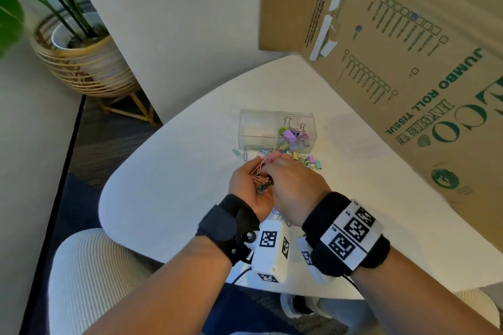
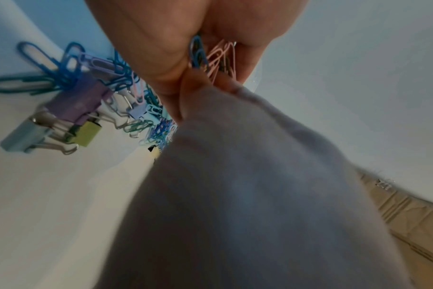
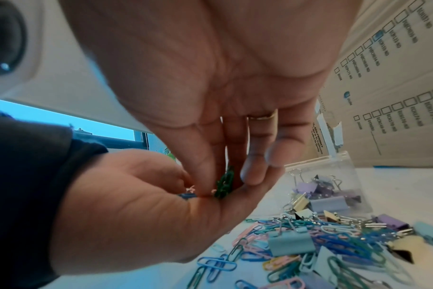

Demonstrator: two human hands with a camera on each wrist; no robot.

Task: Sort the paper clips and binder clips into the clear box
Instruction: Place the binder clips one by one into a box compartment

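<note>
On the white table (image 1: 174, 198) stands the clear box (image 1: 276, 129); binder clips (image 1: 292, 134) fill its right compartment. A loose pile of paper clips and binder clips (image 1: 302, 160) lies just in front of it, and shows close up in the right wrist view (image 3: 309, 240) and the left wrist view (image 2: 87, 93). My left hand (image 1: 245, 185) is palm up near the pile and cups a bunch of pink, blue and green paper clips (image 1: 260, 171). My right hand (image 1: 294, 185) lies over that palm. Its fingertips (image 3: 205, 176) pinch a green paper clip (image 3: 224, 183) there.
A big cardboard box (image 1: 408, 62) stands along the table's right side, close behind the clear box. A potted plant in a wicker basket (image 1: 81, 62) is on the floor to the far left. The table's curved edge (image 1: 109, 185) runs left of my hands.
</note>
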